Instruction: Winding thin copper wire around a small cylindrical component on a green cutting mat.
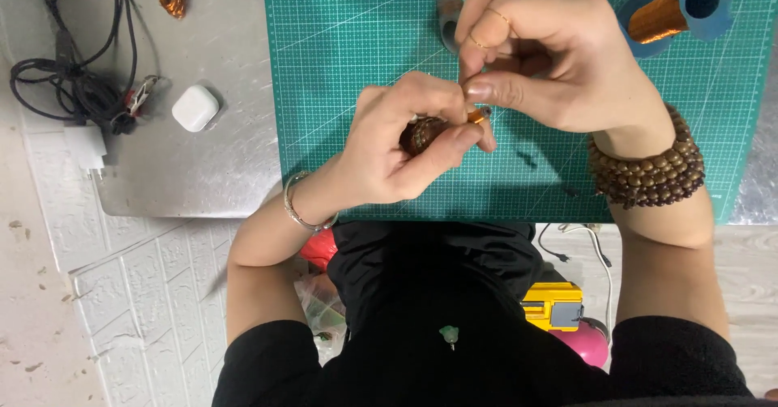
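- A small brown, copper-wound piece (423, 134), mostly hidden, held above the green cutting mat (356, 66) near its front edge.
- An orange stub (479, 116) juts from its right end, tilted slightly upward.
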